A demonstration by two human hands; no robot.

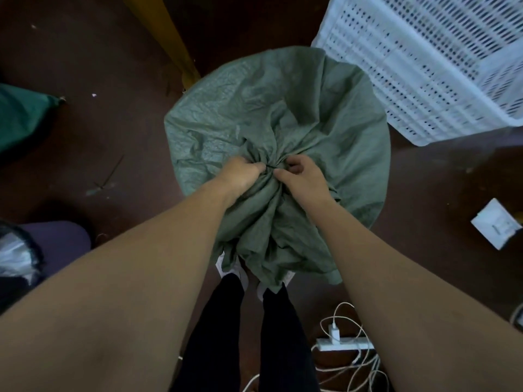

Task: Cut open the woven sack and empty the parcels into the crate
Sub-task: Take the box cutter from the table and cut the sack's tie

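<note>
Left fingers (258, 167) curled tight, clamped on the gathered neck of the sack (268, 108). Right fingers (283, 173) bent, thumb and fingertips pinching the same bunch of cloth from the other side. Left hand (243, 173) and right hand (303, 174) nearly meet at the knot of folds; what ties the neck cannot be made out.

Sack: green woven, full and rounded, standing upright on the floor (85, 58) at frame centre, loose top cloth trailing toward 6 o'clock over the person's white shoes (232, 271). Black trousers (215, 335) below.

Crate (424, 60): white, perforated plastic, on the floor at 2 o'clock of the sack, its near corner just beside the sack's edge.

Yellow post (167, 32) at 11 o'clock. Second green bag (19, 120) at 9 o'clock, well apart. Small white box (495, 223) at 4 o'clock. Power strip (343, 345) with tangled white cables (362, 369) at 5 o'clock.
</note>
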